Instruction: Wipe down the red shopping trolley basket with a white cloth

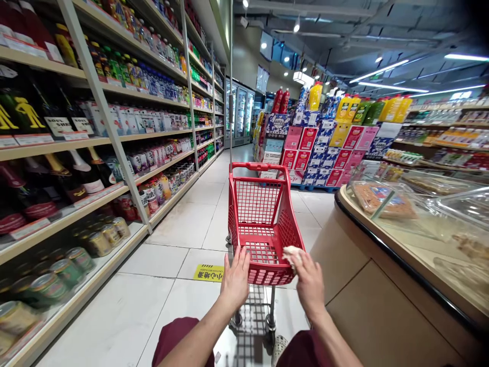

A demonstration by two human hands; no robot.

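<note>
In front of me stands a red plastic shopping cart (pixel 280 219) with grid walls. Its basket holds nothing that I can see, and its handle bar (pixel 260 166) is at the far end. My left hand (pixel 236 278) rests at the left corner of the near rim, fingers stretched out and holding nothing. At the right corner, my right hand (pixel 309 280) has its fingers bent over a crumpled white cloth (pixel 292 255), which presses on the rim. The palm side of that hand is hidden.
Tall drink shelves (pixel 153 132) line the left side. A glass-topped food counter (pixel 367 239) stands close on the right. Stacked drink cartons (pixel 305 153) with bottles on top rise ahead. A yellow floor sticker (pixel 208 272) lies left of the cart, on white tiles.
</note>
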